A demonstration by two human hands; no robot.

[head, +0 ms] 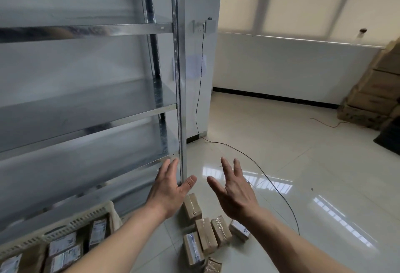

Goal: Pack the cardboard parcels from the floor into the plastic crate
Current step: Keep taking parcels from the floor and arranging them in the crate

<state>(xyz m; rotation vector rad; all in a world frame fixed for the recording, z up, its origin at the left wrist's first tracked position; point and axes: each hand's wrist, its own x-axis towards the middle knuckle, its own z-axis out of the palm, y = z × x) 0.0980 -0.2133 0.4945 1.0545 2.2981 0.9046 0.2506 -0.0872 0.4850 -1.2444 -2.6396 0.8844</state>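
Reaching out: left hand point(171, 188) and right hand point(234, 192) spread wide, empty. Parcels point(205, 232) on floor point(281, 164) at 6 o'clock; crate point(65, 227) at 8 o'clock. Advice: lower, grip one parcel, place flat in crate gap.

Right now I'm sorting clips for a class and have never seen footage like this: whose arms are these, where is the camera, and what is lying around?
This is one picture from a camera worn on a person's head, looking forward and down. The left hand and right hand are both open, fingers spread, holding nothing. Below them several taped cardboard parcels lie on the tiled floor. At lower left a plastic crate already holds some parcels. Bare metal shelving stands on the left, and a thin cable runs across the floor.
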